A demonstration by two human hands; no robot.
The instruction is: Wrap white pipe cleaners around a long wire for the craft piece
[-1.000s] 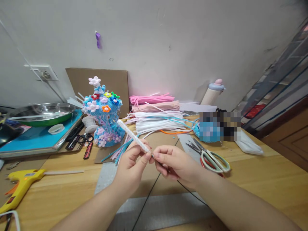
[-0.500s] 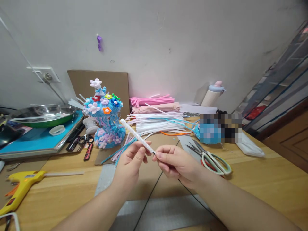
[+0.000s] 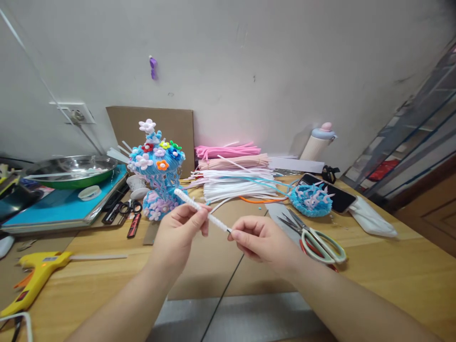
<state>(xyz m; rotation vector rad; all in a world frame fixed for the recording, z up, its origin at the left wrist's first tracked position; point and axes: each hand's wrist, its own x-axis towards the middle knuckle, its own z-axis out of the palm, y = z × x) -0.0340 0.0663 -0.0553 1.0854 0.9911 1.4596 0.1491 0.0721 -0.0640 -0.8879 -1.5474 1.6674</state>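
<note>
White fuzzy stem (image 3: pixel 219 223) is up over the cardboard (image 3: pixel 213 280), looks mostly covered, just a short dark end (image 3: pixel 229 231) bare. Left hand (image 3: pixel 178 232) pinches the fuzz, right hand (image 3: pixel 263 242) grips the dark end. Can't tell what else is left.

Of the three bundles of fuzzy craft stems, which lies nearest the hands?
The white fuzzy-stem bundle, in front of the peach bundle and the bright pink bundle.

The left hand (image 3: pixel 178 230) now pinches the white fuzzy stick (image 3: pixel 218 222) higher up, farther from the right hand (image 3: pixel 261 240)
</note>
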